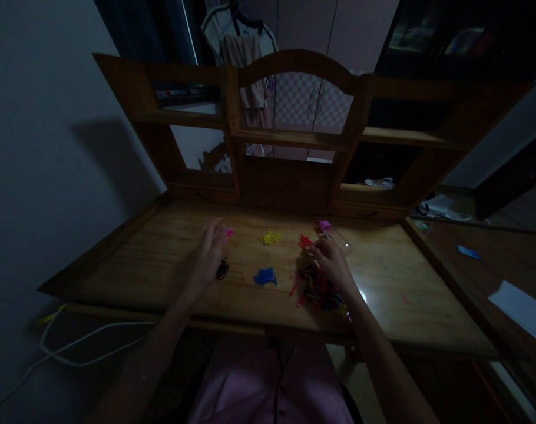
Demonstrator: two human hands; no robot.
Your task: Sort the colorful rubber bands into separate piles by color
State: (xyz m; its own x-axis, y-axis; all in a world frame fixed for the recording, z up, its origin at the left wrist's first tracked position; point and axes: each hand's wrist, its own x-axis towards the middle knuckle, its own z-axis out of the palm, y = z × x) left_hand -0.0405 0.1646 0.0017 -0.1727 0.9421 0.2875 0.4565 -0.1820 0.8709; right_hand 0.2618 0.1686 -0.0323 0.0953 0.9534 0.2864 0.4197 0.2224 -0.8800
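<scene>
My left hand [209,250], somewhat blurred, is over the far left of the desk, beside a small pile of pink bands [229,233]; its fingertips are partly hidden. Just right of its wrist are black bands [222,269]. My right hand [332,259] has thumb and fingers pinched together at the edge of a red pile of bands [304,241]; what is in the pinch is too small to make out. Below that hand a mixed heap of coloured bands [318,291] is partly covered by it. Yellow bands [270,237] and blue bands [265,276] lie between the hands.
A clear container [341,241] lies behind my right hand, near a pink cap-like piece [324,226]. The wooden desk [162,253] has a shelf frame [294,138] along its back. A white cable [95,330] hangs at lower left; papers [522,309] lie at right.
</scene>
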